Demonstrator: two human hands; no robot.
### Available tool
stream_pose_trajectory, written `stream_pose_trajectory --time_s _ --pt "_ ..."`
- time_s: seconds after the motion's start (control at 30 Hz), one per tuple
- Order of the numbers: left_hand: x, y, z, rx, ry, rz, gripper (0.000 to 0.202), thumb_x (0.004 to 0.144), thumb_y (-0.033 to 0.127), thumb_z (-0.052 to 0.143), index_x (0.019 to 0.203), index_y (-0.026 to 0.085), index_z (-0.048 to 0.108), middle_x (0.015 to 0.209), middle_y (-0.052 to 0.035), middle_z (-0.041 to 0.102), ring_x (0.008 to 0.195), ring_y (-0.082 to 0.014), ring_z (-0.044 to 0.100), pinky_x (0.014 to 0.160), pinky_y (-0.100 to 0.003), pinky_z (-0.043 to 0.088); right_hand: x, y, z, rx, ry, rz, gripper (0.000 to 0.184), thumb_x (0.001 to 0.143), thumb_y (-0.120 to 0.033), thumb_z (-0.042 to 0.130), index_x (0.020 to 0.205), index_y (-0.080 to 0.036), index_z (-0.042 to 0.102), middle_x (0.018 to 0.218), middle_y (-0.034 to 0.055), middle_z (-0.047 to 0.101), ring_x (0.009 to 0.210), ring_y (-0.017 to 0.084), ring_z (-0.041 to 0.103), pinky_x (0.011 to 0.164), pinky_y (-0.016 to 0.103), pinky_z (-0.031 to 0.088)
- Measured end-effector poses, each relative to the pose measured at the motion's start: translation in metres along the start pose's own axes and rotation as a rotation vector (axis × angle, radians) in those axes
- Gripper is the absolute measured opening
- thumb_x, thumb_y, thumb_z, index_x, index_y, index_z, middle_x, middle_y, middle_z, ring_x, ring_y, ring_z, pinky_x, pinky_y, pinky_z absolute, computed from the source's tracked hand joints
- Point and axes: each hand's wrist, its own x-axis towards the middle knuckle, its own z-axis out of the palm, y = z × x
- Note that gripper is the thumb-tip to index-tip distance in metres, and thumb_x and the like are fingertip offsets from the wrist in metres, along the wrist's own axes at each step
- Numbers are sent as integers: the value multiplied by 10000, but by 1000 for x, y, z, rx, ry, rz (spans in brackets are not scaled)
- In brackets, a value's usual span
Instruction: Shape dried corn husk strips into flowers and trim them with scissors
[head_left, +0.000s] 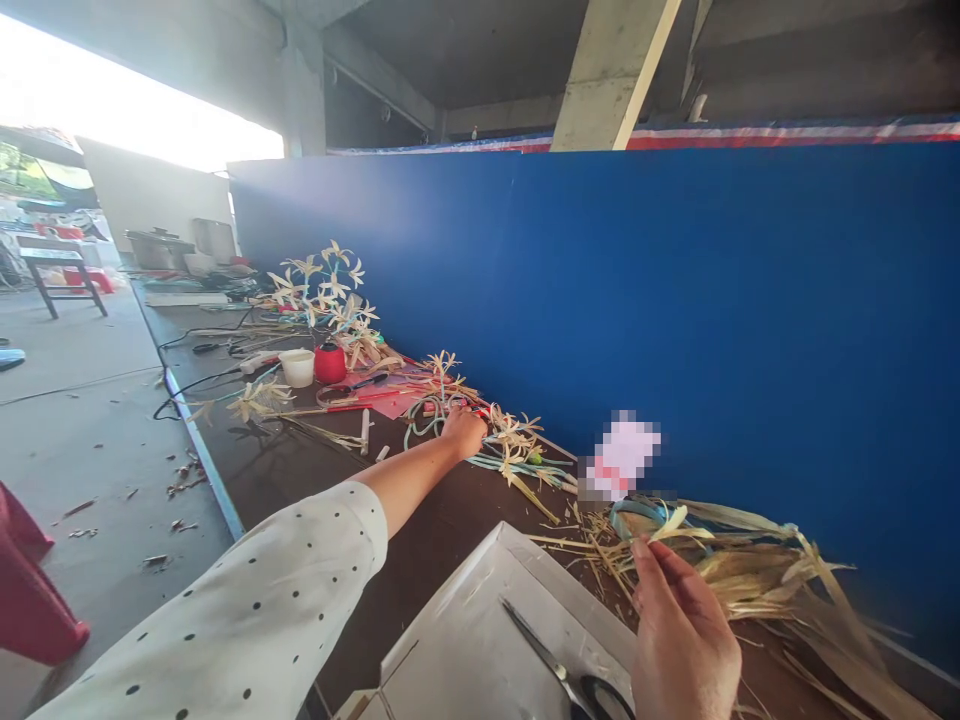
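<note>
My right hand pinches a small pale flower piece with petal-like strips between thumb and fingertips, above a heap of dry husk leaves. Out at the end of a stretched arm, my left hand is closed among blue-green wrapped stems and pale husk flowers. Something red and dark shows by its fingertips, but what it grips is hidden. Scissors with black handles lie in a white cardboard box in front of me.
A white cup, a red round container and a glue gun stand or lie farther along the brown table. Taller husk flowers rise behind them. A blue partition borders the right side. A red stool is at left.
</note>
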Motion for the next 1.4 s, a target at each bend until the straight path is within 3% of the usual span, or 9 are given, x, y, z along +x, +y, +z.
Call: stream_pose_trajectory --time_s 0.27,0.57,0.77,0.9,1.0,1.1,1.2,1.4 --pt "-4 4 -4 -110 42 -3 144 718 225 591 819 204 691 933 -94 663 1005 -255 548 850 -338 398 3 6 1 52 8 -31 510 585 -506 693 937 -137 680 721 49 670 677 218 600 574 298 478" --pt "14 4 -28 -332 172 -231 199 774 317 569 901 208 675 986 -72 650 913 -214 603 739 -278 434 -2 -5 1 72 20 44 430 592 -463 705 901 -165 684 778 47 685 714 220 604 611 291 467" --pt "37 -5 -73 -467 227 -362 284 762 413 576 940 210 662 848 -32 673 789 -166 617 661 -239 430 -4 -4 2 -36 38 37 420 602 -494 683 882 -181 693 722 35 679 663 220 598 570 298 454" --pt "44 -33 -114 -491 277 -414 288 737 435 588 891 207 674 821 -12 665 746 -147 602 651 -227 421 -4 -1 4 9 43 26 455 592 -519 682 893 -177 690 698 30 670 623 205 588 538 290 445" --pt "41 -57 -129 -439 302 -489 282 708 421 614 858 191 676 786 -12 659 720 -138 591 637 -216 413 -3 -1 4 50 16 97 449 580 -508 697 898 -191 686 717 24 671 608 195 583 533 288 439" --pt "28 -78 -125 -362 294 -535 268 715 401 602 859 185 670 772 -15 657 727 -136 588 630 -209 406 -3 -5 4 40 4 149 424 578 -494 706 888 -205 686 736 23 673 615 195 581 536 290 432" --pt "8 -93 -108 -334 265 -564 237 719 380 592 806 175 673 729 -30 649 718 -156 592 625 -225 409 -4 -8 4 -11 19 135 422 571 -496 710 870 -199 694 740 32 675 644 213 583 548 303 429" --pt "-13 -106 -74 -314 187 -596 191 717 342 587 716 169 666 722 -47 653 730 -169 608 615 -222 420 -10 -15 3 -63 -8 112 409 589 -506 693 881 -220 691 802 26 690 691 223 598 586 310 432"
